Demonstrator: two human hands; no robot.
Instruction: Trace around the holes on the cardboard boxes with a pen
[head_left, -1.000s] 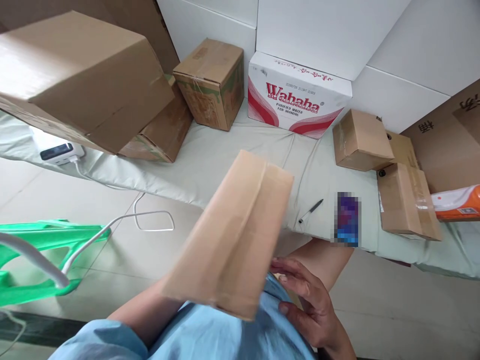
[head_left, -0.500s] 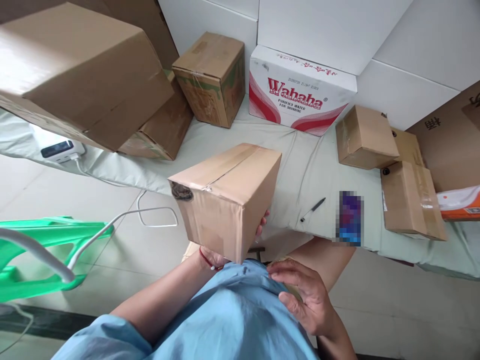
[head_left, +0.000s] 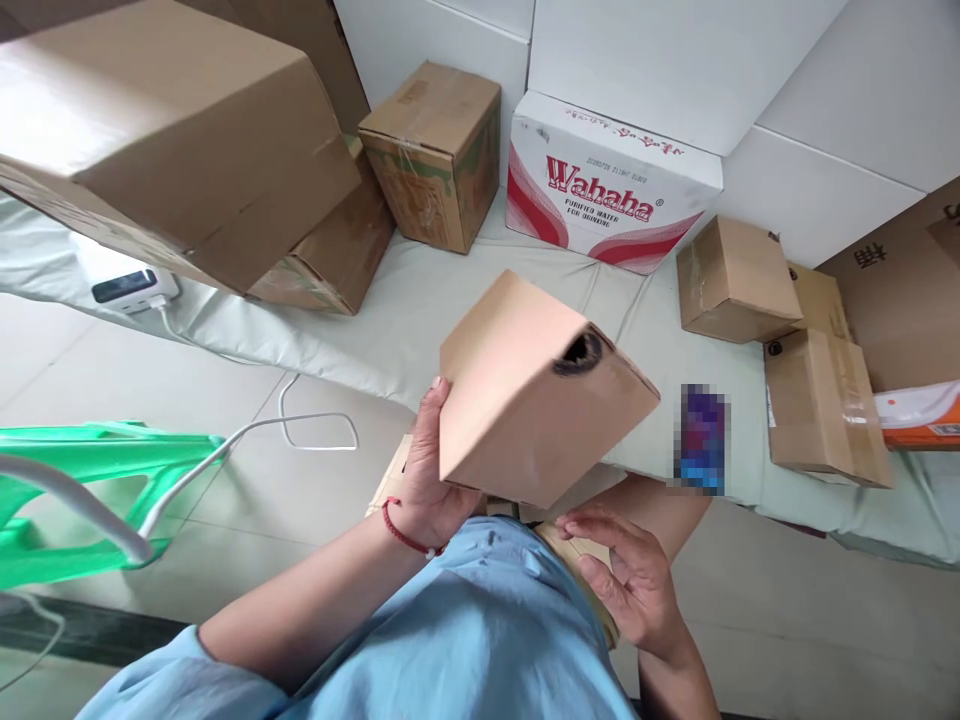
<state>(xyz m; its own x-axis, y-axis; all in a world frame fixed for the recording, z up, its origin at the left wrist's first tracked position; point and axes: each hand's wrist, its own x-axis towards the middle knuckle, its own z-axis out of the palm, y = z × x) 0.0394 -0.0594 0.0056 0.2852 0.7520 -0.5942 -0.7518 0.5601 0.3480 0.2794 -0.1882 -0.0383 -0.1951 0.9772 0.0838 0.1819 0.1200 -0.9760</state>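
Note:
My left hand [head_left: 426, 470] grips a small brown cardboard box [head_left: 536, 395] from its left side and underneath, holding it tilted in the air above my lap. A dark round mark shows on the box's upper right face. My right hand [head_left: 626, 575] rests low by my lap, fingers loosely spread, touching another piece of cardboard [head_left: 577, 550] that is mostly hidden under the held box. A red cord circles my left wrist.
A pale green padded surface [head_left: 420, 310] carries several cardboard boxes: a large one [head_left: 172, 140] at the left, a Wahaha water carton [head_left: 607, 185] at the back, small boxes [head_left: 739, 280] at the right. A power bank [head_left: 127, 287] with a white cable and a green plastic stool [head_left: 90, 480] are at the left.
My left hand has turned the box over and shifted it to the right, so the dark mark now faces up-right. My right hand stayed by my lap.

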